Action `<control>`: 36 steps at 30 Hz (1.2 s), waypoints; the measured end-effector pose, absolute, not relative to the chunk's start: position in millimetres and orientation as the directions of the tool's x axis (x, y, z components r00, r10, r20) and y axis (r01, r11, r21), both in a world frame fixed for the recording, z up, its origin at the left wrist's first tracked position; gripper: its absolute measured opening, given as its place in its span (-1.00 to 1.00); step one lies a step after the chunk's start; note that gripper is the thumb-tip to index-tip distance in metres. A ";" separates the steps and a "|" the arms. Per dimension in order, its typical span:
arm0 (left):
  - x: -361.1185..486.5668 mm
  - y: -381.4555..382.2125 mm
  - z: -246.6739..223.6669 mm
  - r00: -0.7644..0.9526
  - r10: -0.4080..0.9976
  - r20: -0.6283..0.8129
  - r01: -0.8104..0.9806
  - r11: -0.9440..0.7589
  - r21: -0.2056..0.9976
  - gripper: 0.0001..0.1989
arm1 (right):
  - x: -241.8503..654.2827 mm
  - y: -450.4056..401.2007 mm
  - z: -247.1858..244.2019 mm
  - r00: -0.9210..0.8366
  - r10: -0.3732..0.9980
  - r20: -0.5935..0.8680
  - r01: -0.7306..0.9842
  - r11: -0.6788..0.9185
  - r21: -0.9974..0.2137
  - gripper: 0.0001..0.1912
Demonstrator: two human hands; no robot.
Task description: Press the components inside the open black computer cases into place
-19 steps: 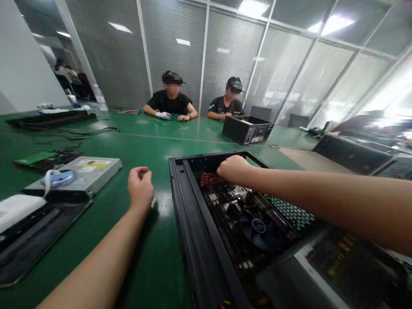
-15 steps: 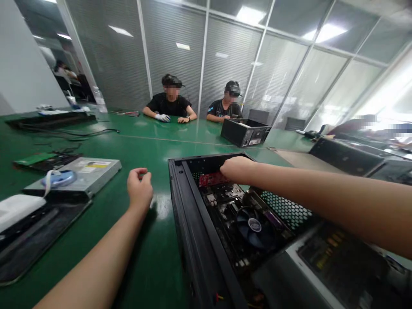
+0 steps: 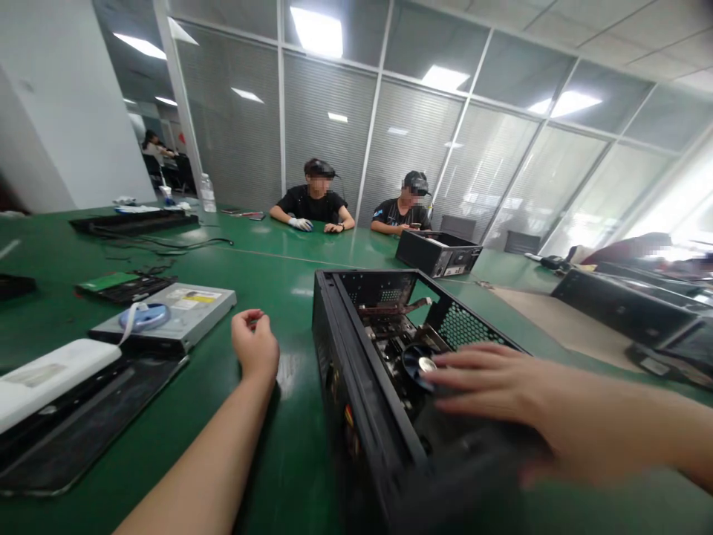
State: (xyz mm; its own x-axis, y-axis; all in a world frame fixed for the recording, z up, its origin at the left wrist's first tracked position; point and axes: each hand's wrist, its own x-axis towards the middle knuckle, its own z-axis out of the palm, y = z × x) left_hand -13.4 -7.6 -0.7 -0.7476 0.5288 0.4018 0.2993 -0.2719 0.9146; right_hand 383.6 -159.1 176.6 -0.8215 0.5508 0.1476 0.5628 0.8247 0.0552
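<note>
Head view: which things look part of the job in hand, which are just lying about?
Likely in the job:
open black computer case, in front
fan inside it, partly behind the right grip

Likely just lying about:
silver drive
blue round object
white box
green circuit board
clear bottle
second case farther back

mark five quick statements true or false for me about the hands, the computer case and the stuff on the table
1. In this view, the right hand partly covers the fan. True.
2. The left hand is inside the computer case. False: the left hand is outside, to the left of the case.
3. A round blue thing lies on the silver drive. True.
4. The table is white. False: the table is green.
5. A person across the table wears a white glove. True.
</note>
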 end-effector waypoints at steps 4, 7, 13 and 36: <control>-23.2 -4.0 -1.8 -0.768 0.514 0.382 0.272 -0.277 0.921 -0.85 | 316.9 -18.4 174.5 -0.698 0.654 0.292 0.708 0.692 0.141 0.01; -26.8 -3.2 -2.3 -0.748 0.517 0.417 0.312 -0.280 0.908 -0.83 | 257.0 51.2 129.0 -0.369 0.729 0.577 0.913 0.401 0.078 -0.10; -21.7 -7.1 -0.2 -0.678 0.560 0.476 0.387 -0.278 0.879 -0.83 | 181.8 64.6 42.2 -0.323 0.798 0.509 0.917 0.397 -0.040 -0.19; 25.3 -31.2 12.0 -0.111 0.735 0.669 0.739 -0.389 0.550 -0.68 | 444.8 -104.0 21.7 0.124 0.781 0.612 0.640 0.409 -0.650 -0.66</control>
State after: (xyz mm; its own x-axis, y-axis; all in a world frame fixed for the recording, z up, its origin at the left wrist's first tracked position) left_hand 25.3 -31.2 12.0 -0.1113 0.7351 0.6688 0.7388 -0.3889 0.5504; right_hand 444.8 -104.0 21.7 0.1237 0.7808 0.6125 0.6402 0.4088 -0.6504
